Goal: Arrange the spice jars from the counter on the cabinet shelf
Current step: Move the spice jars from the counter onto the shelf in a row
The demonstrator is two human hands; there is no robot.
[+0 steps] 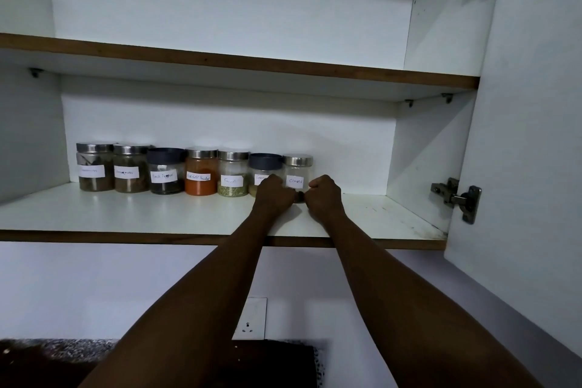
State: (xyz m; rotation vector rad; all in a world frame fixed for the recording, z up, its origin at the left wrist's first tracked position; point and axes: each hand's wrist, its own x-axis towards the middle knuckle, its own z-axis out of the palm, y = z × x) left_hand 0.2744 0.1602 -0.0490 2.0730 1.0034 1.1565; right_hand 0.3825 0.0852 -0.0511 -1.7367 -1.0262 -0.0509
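Note:
Several labelled spice jars stand in a row at the back of the lower cabinet shelf (157, 214). The cloves jar (297, 172), clear with a silver lid, is the rightmost one. My left hand (274, 194) and my right hand (326, 194) both reach onto the shelf and close around its lower part from either side. To its left stand a dark-lidded jar (264, 167), partly hidden by my left hand, then the fennel jar (233, 173), the orange red chilli powder jar (201, 172) and the black pepper jar (166, 172).
The upper shelf (220, 58) holds nothing in view. The cabinet door (529, 135) stands open at the right, with a hinge (456, 197) beside the shelf's right end. A wall socket (252, 318) and the dark counter (56, 356) lie below.

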